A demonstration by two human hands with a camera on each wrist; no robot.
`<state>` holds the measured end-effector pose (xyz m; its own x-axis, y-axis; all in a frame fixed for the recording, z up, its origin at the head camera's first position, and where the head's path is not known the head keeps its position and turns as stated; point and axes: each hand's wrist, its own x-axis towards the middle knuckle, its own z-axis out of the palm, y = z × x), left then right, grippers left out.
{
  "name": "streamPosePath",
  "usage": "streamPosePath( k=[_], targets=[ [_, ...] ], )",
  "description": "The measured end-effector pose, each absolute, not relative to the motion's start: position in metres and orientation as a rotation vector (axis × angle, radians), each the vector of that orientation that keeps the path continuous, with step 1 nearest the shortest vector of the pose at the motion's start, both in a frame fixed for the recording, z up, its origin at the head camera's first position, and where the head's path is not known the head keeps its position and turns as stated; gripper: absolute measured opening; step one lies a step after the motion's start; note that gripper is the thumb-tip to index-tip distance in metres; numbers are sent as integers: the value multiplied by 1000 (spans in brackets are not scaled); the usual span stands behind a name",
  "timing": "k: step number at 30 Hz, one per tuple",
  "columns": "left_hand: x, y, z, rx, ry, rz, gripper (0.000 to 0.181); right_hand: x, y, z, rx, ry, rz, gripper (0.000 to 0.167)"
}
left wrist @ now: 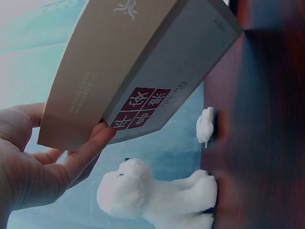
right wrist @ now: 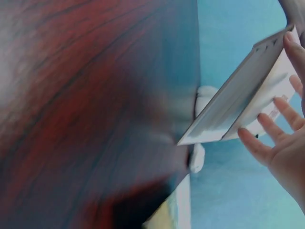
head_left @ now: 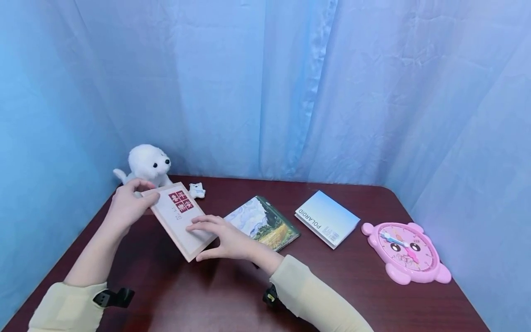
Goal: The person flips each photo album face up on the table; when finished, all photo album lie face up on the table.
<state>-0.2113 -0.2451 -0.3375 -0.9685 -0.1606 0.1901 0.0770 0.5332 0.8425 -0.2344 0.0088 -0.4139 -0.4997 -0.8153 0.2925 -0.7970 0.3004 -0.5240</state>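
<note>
A pale, flat box [head_left: 176,228] with red squares of characters is held tilted above the left part of the table. My left hand [head_left: 127,205] grips its upper left corner, thumb on the printed face. In the left wrist view, the box's tan side [left wrist: 112,52] bears a small white logo. Fingers of my right hand [head_left: 228,240] are spread, the tips touching the printed face near the lower right, with the thumb by the lower edge. The right wrist view shows this right hand [right wrist: 288,152] with fairly straight fingers against the box [right wrist: 238,105].
Behind the box sit a white plush dog [head_left: 147,161] and a small white figure [head_left: 197,190]. A landscape-painted book [head_left: 265,226], a POLAROID booklet [head_left: 327,219] and a pink toy clock [head_left: 404,251] lie rightward on the dark table [head_left: 332,286]. Blue curtains [head_left: 220,92] hang around it.
</note>
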Motion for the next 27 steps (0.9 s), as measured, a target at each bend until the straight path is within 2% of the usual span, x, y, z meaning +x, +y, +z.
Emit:
streamPosePath(
  k=[7, 14, 21, 27],
  targets=[
    [-212, -250, -335, 2, -2546, -1328, 32, -250, 18, -430, -1309, 2526, -1111, 69],
    [-212, -255, -336, -56, -2509, -1418, 29, -261, 25, -442, -1055, 2231, -1405, 79],
    [-215, -260, -349, -92, -2447, -1467, 27, -264, 25, -447, -1014, 2075, -1440, 79],
    [-219, -268, -359, -132, -2458, -1479, 26, -258, 25, -436, -1046, 2204, -1385, 79]
  ],
)
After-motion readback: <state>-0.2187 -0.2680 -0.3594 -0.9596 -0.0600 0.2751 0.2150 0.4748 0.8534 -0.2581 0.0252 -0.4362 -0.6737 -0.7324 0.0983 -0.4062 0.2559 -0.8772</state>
